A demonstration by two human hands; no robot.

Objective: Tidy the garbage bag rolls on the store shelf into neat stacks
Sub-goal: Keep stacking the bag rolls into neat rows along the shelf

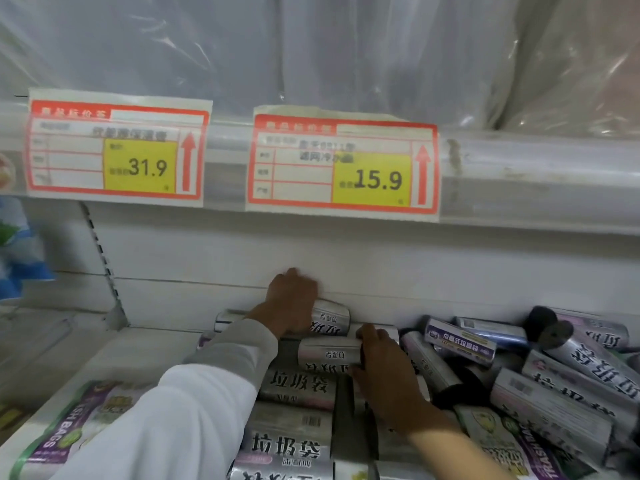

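The left hand [292, 299] lies over the top of the far roll [329, 318] at the back of the shelf, fingers curled down around its left end and gripping it, knuckles close to the white back panel [381, 271]. The right hand [381, 368] is pressed against the right end of the second roll [329, 355], which sits just nearer than the far one; its fingers curl round that end, holding it. Both rolls lie on their sides with their long axis running left to right, the far one a little higher and touching the second.

Nearer than these, a column of silver rolls [298, 386] with bold black print runs toward the viewer, one behind the other, all lying the same way. To the right lies a loose heap of rolls [561, 386], tilted at mixed angles and resting on one another; a purple-labelled roll [460, 344] lies slantwise near the top of it, and a dark roll end [557, 334] faces out just beside it. At near left, a flat pack marked TRASH BAGS [69, 431] lies on the shelf floor [149, 344], partly under the white left sleeve [180, 420].

Above, the upper shelf edge [519, 174] carries two red-framed price tags, one reading 31.9 [114, 148] at left and one reading 15.9 [343, 166] at centre. Clear plastic wrap [311, 46] covers the goods on that upper shelf
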